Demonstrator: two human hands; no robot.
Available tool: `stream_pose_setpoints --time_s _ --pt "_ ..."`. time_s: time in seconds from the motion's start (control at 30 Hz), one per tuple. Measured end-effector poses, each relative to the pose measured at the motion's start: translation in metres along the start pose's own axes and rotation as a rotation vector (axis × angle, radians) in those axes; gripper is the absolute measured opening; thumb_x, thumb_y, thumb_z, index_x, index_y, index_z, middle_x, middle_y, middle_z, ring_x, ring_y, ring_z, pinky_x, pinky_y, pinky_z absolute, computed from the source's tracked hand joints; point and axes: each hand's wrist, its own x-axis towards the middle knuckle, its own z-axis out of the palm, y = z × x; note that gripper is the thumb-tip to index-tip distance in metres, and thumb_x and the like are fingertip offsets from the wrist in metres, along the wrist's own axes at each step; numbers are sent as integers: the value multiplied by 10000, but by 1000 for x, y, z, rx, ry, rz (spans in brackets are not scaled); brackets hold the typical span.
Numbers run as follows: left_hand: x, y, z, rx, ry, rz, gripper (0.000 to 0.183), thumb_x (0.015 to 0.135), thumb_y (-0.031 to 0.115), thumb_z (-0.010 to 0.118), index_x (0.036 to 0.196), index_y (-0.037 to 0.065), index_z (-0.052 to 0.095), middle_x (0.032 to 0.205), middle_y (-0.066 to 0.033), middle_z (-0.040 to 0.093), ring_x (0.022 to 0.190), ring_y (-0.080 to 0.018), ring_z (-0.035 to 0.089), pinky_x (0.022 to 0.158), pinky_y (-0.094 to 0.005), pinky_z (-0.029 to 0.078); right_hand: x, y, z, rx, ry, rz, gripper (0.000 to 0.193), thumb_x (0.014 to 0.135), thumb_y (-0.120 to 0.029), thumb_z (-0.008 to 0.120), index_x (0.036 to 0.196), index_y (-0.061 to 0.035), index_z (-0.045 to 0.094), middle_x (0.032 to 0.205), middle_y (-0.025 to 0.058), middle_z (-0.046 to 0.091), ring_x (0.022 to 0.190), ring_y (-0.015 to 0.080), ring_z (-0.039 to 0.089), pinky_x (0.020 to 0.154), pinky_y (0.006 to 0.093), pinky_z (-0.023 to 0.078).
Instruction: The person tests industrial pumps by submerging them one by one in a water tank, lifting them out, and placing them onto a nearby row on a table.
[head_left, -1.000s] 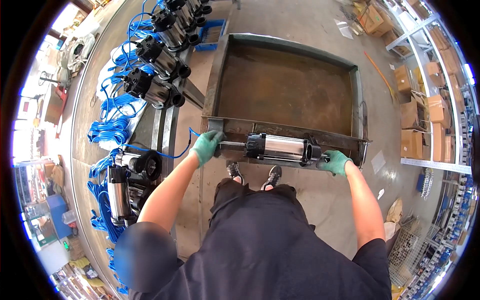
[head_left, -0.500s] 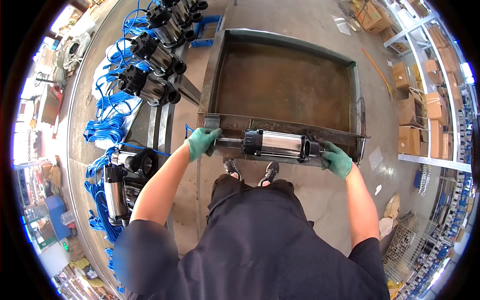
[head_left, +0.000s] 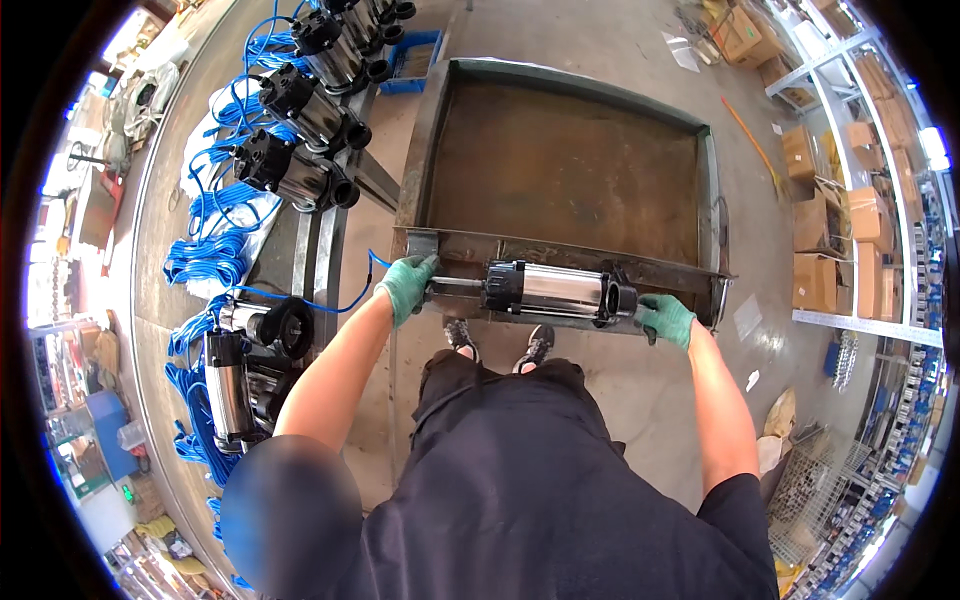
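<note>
Head view: pump (head_left: 556, 289) at tank (head_left: 425, 150) edge, gray floor (head_left: 670, 400), shelved cartons (head_left: 867, 214)

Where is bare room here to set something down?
Bare floor shows between the right shoe and right forearm. On the workbench, a strip looks free between its left edge and the blue cable coils. Crowded: the workbench's right side, with pumps, and the metal tank's near edge, around the held pump.

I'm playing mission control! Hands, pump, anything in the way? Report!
Left hand at grey rod, right hand at right end of pump. Pump sideways along near side of tray. Possible obstacle: blue cable beside left hand.
</note>
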Motion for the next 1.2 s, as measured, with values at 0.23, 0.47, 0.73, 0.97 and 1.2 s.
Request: stream_pose_setpoints --time_s 0.23,0.47,0.73,0.97,1.2 --pt "-31 -15 -15 -222 -95 145 283 1070 399 551 1093 117 561 748 6 528 560 -137 477 476 -306 402 -16 -9 14 603 80 -150 345 985 -63 577 1321 -1 629 867 49 613 698 148 588 610 329 502" --pt "11 -17 -56 16 217 98 417 1046 529 510 933 140 605 639 -3 519 480 -152 452 434 -323 392 -15 29 10 693 231 -155 225 926 -2 553 1125 -2 659 927 60 629 749 150 582 685 320 509" --pt "53 -115 -122 435 672 534 413 959 63 584 1363 110 512 1278 -152 622 1002 -321 636 892 -417 514 -23 99 -31 1236 789 -240 154 969 34 559 1076 -27 651 928 112 652 813 234 656 792 422 625" --pt "44 -88 -123 868 402 516 550 890 20 644 1384 123 424 1295 -144 616 1134 -367 647 970 -421 497 4 156 -60 1216 1123 -50 132 984 -36 575 1104 -38 630 961 121 640 846 258 675 828 443 645" --pt "-60 -26 -73 1390 306 482 238 949 289 676 882 62 709 894 -172 703 874 -422 649 783 -461 517 -53 45 -8 -274 1107 -18 389 984 -371 622 1251 -88 619 1123 236 712 976 431 690 881 484 558"
